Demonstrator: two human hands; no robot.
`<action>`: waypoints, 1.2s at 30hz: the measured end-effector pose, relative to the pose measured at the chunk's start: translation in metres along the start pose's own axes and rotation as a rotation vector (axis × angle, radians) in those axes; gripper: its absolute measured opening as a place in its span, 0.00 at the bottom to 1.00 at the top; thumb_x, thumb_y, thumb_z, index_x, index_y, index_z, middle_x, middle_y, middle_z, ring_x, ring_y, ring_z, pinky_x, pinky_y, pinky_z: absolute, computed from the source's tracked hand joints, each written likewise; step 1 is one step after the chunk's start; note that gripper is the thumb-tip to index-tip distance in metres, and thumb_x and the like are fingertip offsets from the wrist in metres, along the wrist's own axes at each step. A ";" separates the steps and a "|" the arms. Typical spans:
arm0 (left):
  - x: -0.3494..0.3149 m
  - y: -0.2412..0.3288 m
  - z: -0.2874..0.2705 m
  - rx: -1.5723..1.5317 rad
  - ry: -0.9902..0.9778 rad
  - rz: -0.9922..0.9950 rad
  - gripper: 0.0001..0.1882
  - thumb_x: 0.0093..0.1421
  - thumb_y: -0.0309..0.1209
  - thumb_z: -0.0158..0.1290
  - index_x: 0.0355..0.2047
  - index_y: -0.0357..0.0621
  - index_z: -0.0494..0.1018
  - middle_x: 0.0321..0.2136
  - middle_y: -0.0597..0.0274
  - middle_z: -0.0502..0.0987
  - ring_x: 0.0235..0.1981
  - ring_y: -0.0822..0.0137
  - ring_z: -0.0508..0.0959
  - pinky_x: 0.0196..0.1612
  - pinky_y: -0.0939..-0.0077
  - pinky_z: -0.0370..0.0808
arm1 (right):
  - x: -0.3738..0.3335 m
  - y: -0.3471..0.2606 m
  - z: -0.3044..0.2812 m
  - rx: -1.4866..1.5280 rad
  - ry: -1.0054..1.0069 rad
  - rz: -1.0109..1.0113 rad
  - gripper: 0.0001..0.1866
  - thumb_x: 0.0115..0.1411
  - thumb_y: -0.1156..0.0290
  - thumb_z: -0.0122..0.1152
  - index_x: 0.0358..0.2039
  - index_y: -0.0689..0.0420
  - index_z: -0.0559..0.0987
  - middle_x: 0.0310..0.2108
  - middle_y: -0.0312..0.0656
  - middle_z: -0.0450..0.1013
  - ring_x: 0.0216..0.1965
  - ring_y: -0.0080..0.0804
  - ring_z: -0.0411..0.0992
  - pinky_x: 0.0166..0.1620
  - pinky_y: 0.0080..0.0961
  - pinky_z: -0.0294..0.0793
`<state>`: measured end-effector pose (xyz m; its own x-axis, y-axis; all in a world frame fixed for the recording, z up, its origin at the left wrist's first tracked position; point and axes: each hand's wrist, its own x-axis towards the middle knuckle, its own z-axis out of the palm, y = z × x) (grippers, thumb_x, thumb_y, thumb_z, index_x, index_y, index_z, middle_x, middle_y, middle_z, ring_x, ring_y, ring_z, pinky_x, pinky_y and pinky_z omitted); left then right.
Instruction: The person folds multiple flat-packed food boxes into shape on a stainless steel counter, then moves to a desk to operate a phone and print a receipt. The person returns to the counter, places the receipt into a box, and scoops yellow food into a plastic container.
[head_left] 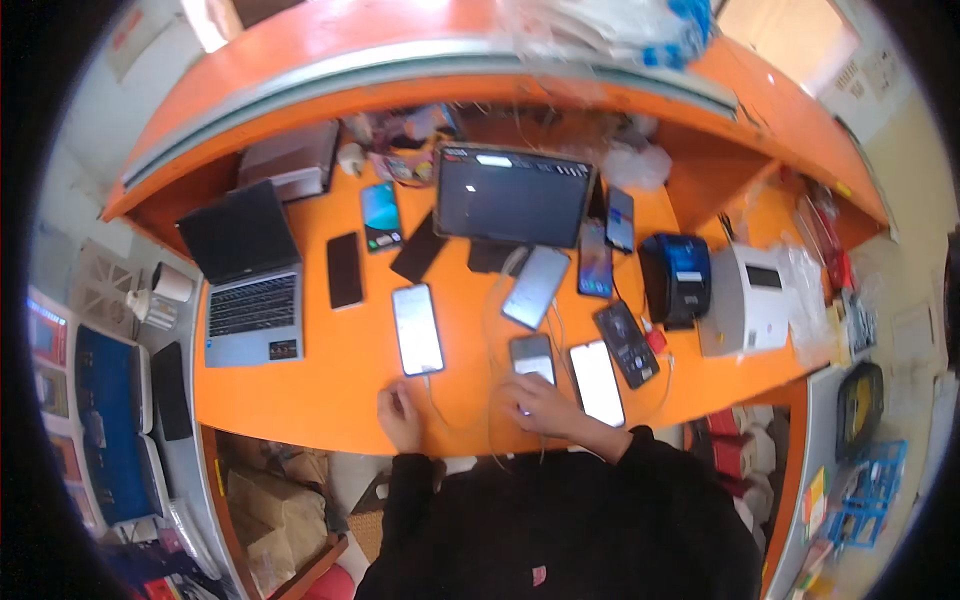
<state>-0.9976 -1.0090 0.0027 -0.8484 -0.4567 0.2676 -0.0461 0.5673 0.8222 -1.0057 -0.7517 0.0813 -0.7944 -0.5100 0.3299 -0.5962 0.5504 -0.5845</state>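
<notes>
My left hand [401, 416] rests at the desk's front edge with its fingers loosely curled in, and nothing shows in it. Just beyond it lies a phone with a lit white screen [418, 330], a white cable [430, 395] running from its lower end. Over the lower end of a smaller grey phone [532, 353] is my right hand [540, 405], its fingers bent together; whatever they hold, if anything, is hidden. To the right of that hand lie another phone with a bright white screen [598, 383] and a dark-screened phone [627, 343].
An open laptop [253, 305] stands at the left, and a monitor [515, 195] at the back middle. Several more phones lie around the monitor. A blue-black device [676, 280] and a white printer-like box [745, 300] stand on the right. Loose cables cross the orange desk [300, 400].
</notes>
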 end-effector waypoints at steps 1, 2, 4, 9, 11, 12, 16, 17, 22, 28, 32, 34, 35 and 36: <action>0.000 -0.003 -0.003 0.046 -0.054 -0.037 0.10 0.62 0.29 0.47 0.28 0.32 0.70 0.22 0.56 0.71 0.24 0.67 0.71 0.30 0.76 0.68 | -0.016 -0.016 0.004 0.101 -0.053 0.001 0.10 0.51 0.70 0.59 0.35 0.56 0.74 0.37 0.44 0.70 0.35 0.44 0.69 0.37 0.34 0.69; -0.003 -0.006 -0.006 0.095 -0.110 -0.071 0.10 0.62 0.28 0.46 0.28 0.32 0.70 0.22 0.55 0.70 0.24 0.66 0.70 0.30 0.74 0.68 | -0.029 -0.027 0.007 0.138 -0.132 -0.009 0.10 0.51 0.71 0.60 0.34 0.56 0.74 0.34 0.43 0.70 0.33 0.43 0.69 0.35 0.33 0.69; -0.002 0.002 -0.004 -0.042 -0.084 -0.092 0.10 0.62 0.28 0.46 0.29 0.32 0.70 0.24 0.57 0.71 0.26 0.68 0.70 0.31 0.76 0.68 | -0.040 -0.034 0.007 0.203 -0.273 -0.062 0.09 0.50 0.71 0.61 0.34 0.56 0.74 0.30 0.41 0.71 0.28 0.41 0.70 0.31 0.33 0.69; -0.004 0.005 0.001 -0.209 -0.049 -0.072 0.10 0.63 0.29 0.45 0.32 0.32 0.70 0.26 0.59 0.71 0.29 0.70 0.71 0.34 0.77 0.69 | -0.089 -0.026 0.000 0.065 0.122 0.227 0.08 0.48 0.73 0.64 0.26 0.56 0.72 0.21 0.40 0.67 0.23 0.38 0.68 0.28 0.32 0.66; -0.004 0.004 0.000 -0.230 -0.051 -0.055 0.10 0.63 0.29 0.45 0.32 0.32 0.70 0.26 0.58 0.71 0.29 0.70 0.71 0.34 0.77 0.69 | -0.122 -0.018 -0.004 -0.046 0.238 0.427 0.12 0.46 0.74 0.66 0.24 0.56 0.69 0.20 0.40 0.64 0.23 0.36 0.66 0.28 0.31 0.65; -0.004 0.003 0.000 -0.217 -0.054 -0.047 0.10 0.63 0.29 0.45 0.32 0.32 0.70 0.27 0.58 0.71 0.29 0.70 0.71 0.35 0.77 0.69 | -0.139 -0.013 -0.006 -0.109 0.296 0.532 0.15 0.44 0.75 0.68 0.24 0.57 0.67 0.20 0.40 0.63 0.23 0.35 0.65 0.28 0.30 0.65; -0.005 0.004 -0.001 -0.157 -0.068 -0.023 0.10 0.63 0.29 0.45 0.31 0.31 0.69 0.27 0.58 0.71 0.30 0.69 0.71 0.35 0.77 0.69 | -0.167 -0.010 -0.020 -0.255 0.435 0.633 0.23 0.42 0.73 0.71 0.32 0.60 0.64 0.31 0.45 0.62 0.33 0.38 0.64 0.35 0.29 0.64; -0.005 0.007 -0.002 -0.140 -0.074 -0.019 0.10 0.63 0.29 0.45 0.31 0.32 0.69 0.27 0.58 0.71 0.30 0.69 0.71 0.35 0.77 0.69 | -0.170 -0.009 -0.019 -0.284 0.457 0.630 0.25 0.41 0.72 0.71 0.34 0.61 0.64 0.33 0.46 0.62 0.36 0.40 0.63 0.38 0.30 0.63; -0.006 -0.004 0.000 -0.163 -0.089 -0.034 0.10 0.63 0.28 0.45 0.30 0.32 0.69 0.25 0.59 0.70 0.28 0.71 0.70 0.33 0.77 0.69 | -0.170 -0.007 -0.015 -0.348 0.497 0.651 0.33 0.40 0.68 0.73 0.43 0.62 0.63 0.43 0.52 0.60 0.48 0.48 0.59 0.50 0.39 0.59; -0.006 -0.010 -0.005 -0.144 -0.101 -0.016 0.09 0.62 0.28 0.45 0.30 0.32 0.69 0.23 0.59 0.70 0.26 0.71 0.70 0.31 0.77 0.68 | -0.170 -0.005 0.002 -0.270 0.533 0.613 0.34 0.41 0.68 0.72 0.45 0.61 0.62 0.45 0.54 0.59 0.50 0.50 0.58 0.52 0.41 0.57; -0.004 -0.009 -0.006 -0.119 -0.098 -0.027 0.10 0.62 0.29 0.46 0.30 0.32 0.69 0.24 0.59 0.70 0.26 0.71 0.70 0.32 0.77 0.68 | -0.171 -0.014 0.013 -0.299 0.509 0.601 0.33 0.42 0.68 0.72 0.45 0.59 0.63 0.46 0.52 0.60 0.50 0.48 0.58 0.51 0.40 0.56; -0.008 -0.003 -0.005 -0.157 -0.112 -0.050 0.10 0.63 0.29 0.46 0.31 0.32 0.69 0.25 0.60 0.70 0.27 0.71 0.70 0.33 0.77 0.69 | -0.169 -0.022 0.012 -0.279 0.473 0.598 0.32 0.41 0.68 0.72 0.45 0.58 0.63 0.46 0.51 0.60 0.50 0.47 0.58 0.51 0.39 0.55; -0.009 0.000 -0.007 -0.174 -0.116 -0.058 0.10 0.63 0.29 0.46 0.31 0.32 0.69 0.26 0.60 0.71 0.28 0.71 0.71 0.34 0.77 0.69 | -0.169 -0.026 0.013 -0.269 0.456 0.599 0.32 0.41 0.68 0.72 0.45 0.58 0.64 0.46 0.50 0.61 0.50 0.46 0.58 0.51 0.39 0.55; -0.008 0.002 -0.008 -0.191 -0.112 -0.064 0.10 0.63 0.29 0.46 0.31 0.32 0.69 0.26 0.60 0.71 0.29 0.71 0.71 0.34 0.78 0.69 | -0.170 -0.029 0.015 -0.247 0.444 0.621 0.32 0.41 0.68 0.71 0.45 0.56 0.64 0.46 0.48 0.61 0.50 0.45 0.58 0.51 0.40 0.54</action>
<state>-0.9868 -1.0096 0.0058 -0.9006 -0.4030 0.1629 -0.0103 0.3943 0.9189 -0.8517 -0.6906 0.0306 -0.9307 0.2193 0.2928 0.0024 0.8040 -0.5946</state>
